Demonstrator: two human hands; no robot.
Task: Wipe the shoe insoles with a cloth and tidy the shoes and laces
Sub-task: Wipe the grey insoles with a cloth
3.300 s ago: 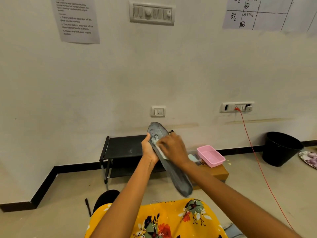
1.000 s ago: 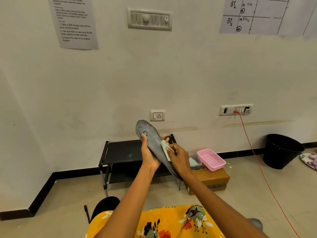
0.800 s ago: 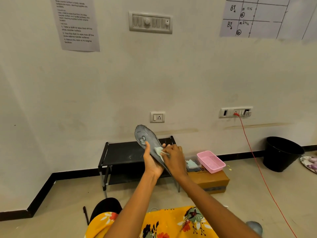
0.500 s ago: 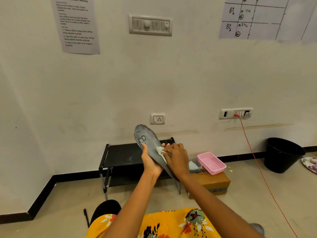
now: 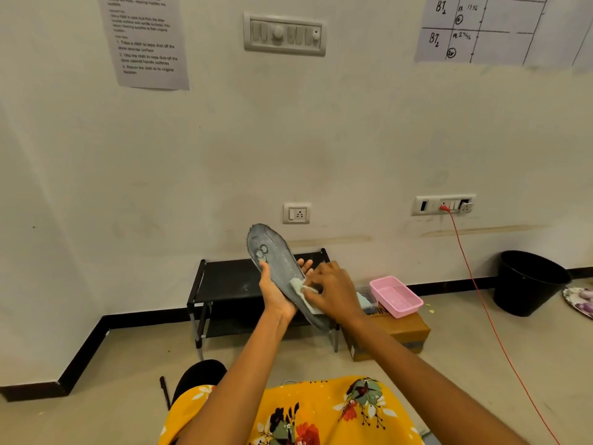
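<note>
A grey shoe insole (image 5: 271, 252) is held up in front of me, tilted with its toe end up and to the left. My left hand (image 5: 278, 293) grips it from behind at its middle, thumb on the front face. My right hand (image 5: 333, 292) presses a small pale cloth (image 5: 300, 289) against the insole's lower half. The heel end is partly hidden behind my right hand. No shoes or laces are visible.
A low black rack (image 5: 231, 277) stands against the wall behind my hands. A pink tray (image 5: 396, 295) sits on a cardboard box (image 5: 404, 332) to its right. A black bin (image 5: 526, 281) stands far right, with a red cable (image 5: 475, 290) hanging from the wall socket.
My right hand has slid the cloth down the insole from its middle toward the heel end. My left hand keeps holding the insole in about the same place.
</note>
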